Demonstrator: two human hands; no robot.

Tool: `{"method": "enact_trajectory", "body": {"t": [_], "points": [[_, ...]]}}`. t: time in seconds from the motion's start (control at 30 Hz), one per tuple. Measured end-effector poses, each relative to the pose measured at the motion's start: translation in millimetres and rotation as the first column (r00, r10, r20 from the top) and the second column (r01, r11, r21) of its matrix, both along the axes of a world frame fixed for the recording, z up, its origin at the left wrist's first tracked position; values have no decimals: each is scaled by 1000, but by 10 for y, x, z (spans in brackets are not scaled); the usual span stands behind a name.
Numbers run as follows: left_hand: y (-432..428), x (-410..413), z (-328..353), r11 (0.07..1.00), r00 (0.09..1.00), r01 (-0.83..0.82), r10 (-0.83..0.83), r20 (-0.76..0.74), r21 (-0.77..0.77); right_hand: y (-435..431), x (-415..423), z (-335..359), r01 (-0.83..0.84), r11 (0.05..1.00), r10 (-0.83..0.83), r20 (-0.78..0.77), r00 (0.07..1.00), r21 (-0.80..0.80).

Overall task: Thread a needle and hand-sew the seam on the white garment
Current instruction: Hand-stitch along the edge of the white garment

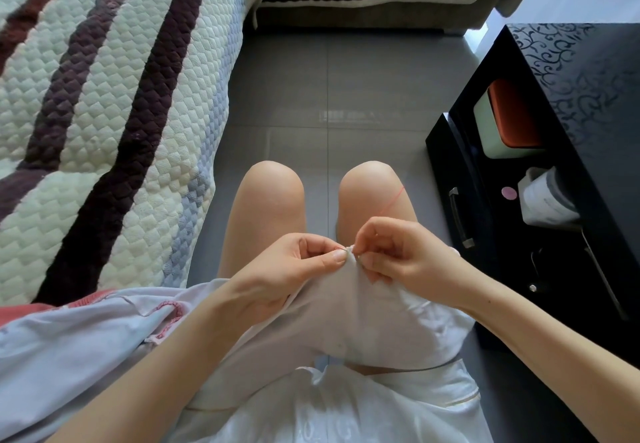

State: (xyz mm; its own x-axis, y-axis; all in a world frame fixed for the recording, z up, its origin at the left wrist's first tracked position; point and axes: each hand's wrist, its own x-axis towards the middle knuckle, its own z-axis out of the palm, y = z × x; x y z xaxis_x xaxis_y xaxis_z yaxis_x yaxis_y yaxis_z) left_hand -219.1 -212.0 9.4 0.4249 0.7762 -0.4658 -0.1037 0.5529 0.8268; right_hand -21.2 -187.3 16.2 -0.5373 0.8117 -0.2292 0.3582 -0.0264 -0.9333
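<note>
Stitching appears under way on the white garment, which lies across the seated person's lap with one fold raised above the knees. The left hand pinches the fold edge between thumb and forefinger. The right hand pinches just beside it, other fingers curled. A red thread trails over the right knee, so threading is judged complete. Needle and sewn length are too small to confirm. A black cabinet stands right, a quilted cover left.
</note>
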Motion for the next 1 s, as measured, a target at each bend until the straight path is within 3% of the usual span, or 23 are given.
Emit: {"method": "enact_trajectory", "body": {"t": [0.17,0.33,0.43,0.6,0.67,0.73,0.83,1.0], "points": [[-16,-11,5,1000,1000,1,-1,20,-7,3,66,-42,0,971,-56,229,972,239],[11,-17,13,1000,1000,-4,4,6,10,-66,-28,-62,56,946,-87,83,993,320],[23,-15,5,999,1000,7,-6,-20,36,-94,-52,-61,109,952,-111,-10,994,287],[24,-13,-9,999,1000,4,-3,-18,39,-102,-38,-28,97,938,-128,72,989,332],[24,-20,-5,999,1000,-4,6,-23,49,-103,-26,27,75,845,-188,164,968,529],[31,-20,-3,996,1000,9,-7,-25,84,-85,-44,72,14,691,-233,205,951,723],[38,-20,17,993,999,28,-25,-22,111,-37,-105,61,-101,550,-157,221,963,829],[50,-73,-16,990,999,29,-25,-33,140,19,-147,38,-198,596,-53,284,957,778]]}}
